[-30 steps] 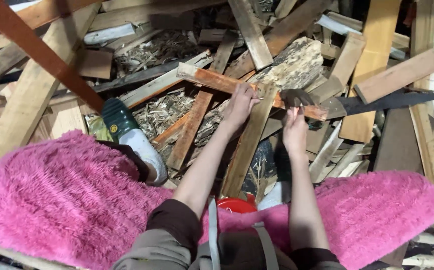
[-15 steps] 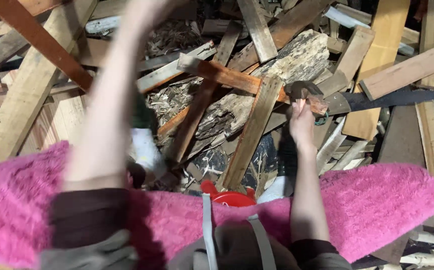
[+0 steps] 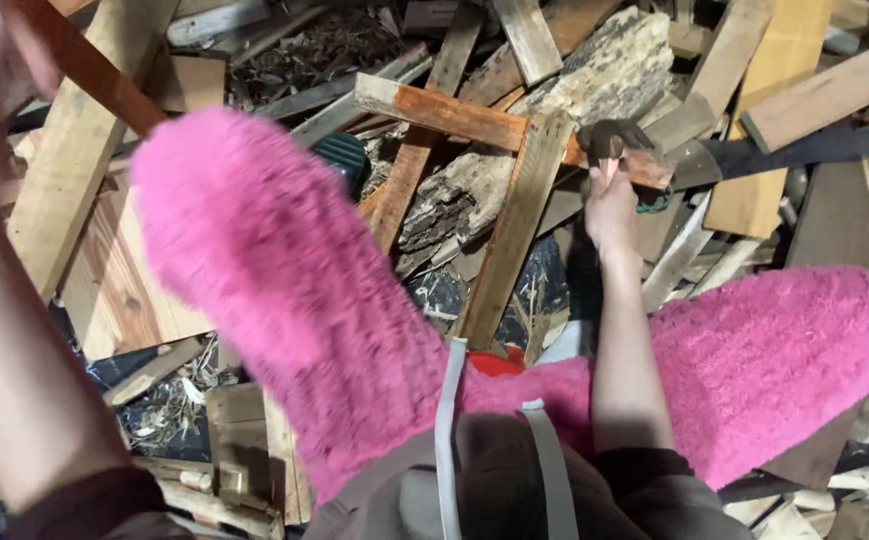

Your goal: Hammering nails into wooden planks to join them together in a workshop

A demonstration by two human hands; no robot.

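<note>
No packages, labels, signs or screens show anywhere in this view

fluffy pink sleeve (image 3: 284, 300), orange-stained plank (image 3: 454, 112), pale weathered boards (image 3: 74, 150)
</note>
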